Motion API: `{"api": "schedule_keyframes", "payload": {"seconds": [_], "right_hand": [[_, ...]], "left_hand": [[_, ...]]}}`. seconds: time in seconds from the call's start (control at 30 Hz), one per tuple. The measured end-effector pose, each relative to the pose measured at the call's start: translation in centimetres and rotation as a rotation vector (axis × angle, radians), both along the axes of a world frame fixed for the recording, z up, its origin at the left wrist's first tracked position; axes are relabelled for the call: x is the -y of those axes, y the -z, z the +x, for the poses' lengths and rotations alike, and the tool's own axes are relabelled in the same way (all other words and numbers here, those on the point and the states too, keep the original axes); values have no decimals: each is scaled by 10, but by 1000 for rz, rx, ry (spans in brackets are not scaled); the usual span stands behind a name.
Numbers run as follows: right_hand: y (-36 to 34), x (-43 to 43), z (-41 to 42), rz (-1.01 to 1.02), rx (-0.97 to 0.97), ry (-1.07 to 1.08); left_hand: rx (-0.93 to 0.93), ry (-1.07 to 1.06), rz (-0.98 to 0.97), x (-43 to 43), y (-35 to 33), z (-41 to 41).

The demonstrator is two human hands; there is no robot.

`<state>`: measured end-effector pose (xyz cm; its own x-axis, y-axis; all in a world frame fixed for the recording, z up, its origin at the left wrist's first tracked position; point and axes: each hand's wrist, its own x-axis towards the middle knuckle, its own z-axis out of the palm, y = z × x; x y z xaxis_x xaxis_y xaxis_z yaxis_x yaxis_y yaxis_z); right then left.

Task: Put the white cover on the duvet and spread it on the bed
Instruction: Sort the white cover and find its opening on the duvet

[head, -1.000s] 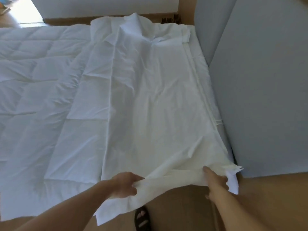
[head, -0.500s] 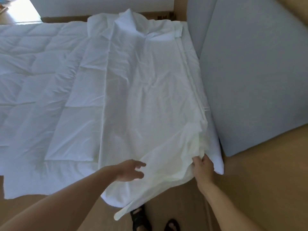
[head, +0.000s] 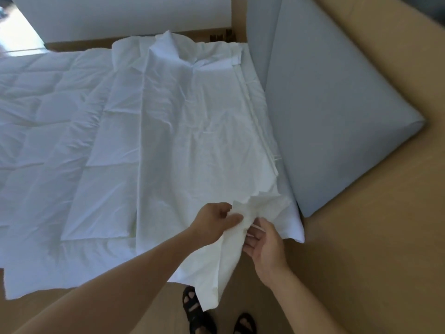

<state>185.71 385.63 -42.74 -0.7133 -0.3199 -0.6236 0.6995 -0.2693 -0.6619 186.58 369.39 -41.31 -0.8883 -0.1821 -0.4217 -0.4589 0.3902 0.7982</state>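
The white cover [head: 187, 131] lies folded lengthwise over the right part of the quilted white duvet [head: 41, 121], which is spread flat across the bed. The cover's near corner is bunched and hangs off the bed edge toward the floor. My left hand [head: 214, 224] pinches the bunched corner between thumb and fingers. Just right of it, my right hand [head: 263, 244] holds the same corner from below, with thin white ties showing between its fingers.
A grey padded headboard [head: 332, 112] runs along the right side of the bed. Tan floor [head: 366, 261] surrounds the near corner. My two feet in black sandals [head: 199, 312] stand right at the bed edge. A white wall [head: 134, 18] is at the far end.
Both hands have come together at the cover's near right corner and gathered it. The left hand, open half a second ago, now grips the fabric. The view has shifted left.
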Motion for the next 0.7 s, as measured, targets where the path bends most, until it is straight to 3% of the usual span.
{"api": "schedule_keyframes", "payload": {"seconds": [0.07,0.13,0.23,0.3,0.6,0.7], "right_hand": [[-5,1,-11,5,78,25],[-9,3,-18,72,32,-29],[-16,4,-17,135,-58,-111],[-19,7,-13,157,-96,-158],[-19,22,1,153,-115,-213],[-17,20,-2,187,-98,-204]], "left_hand": [[33,122,-30,-4,-5,6],[95,150,85,-6,-8,11],[181,-19,385,0,-15,14],[244,-160,485,4,-19,12],[300,-99,255,16,-19,9],[266,-77,96,17,-19,9]]}}
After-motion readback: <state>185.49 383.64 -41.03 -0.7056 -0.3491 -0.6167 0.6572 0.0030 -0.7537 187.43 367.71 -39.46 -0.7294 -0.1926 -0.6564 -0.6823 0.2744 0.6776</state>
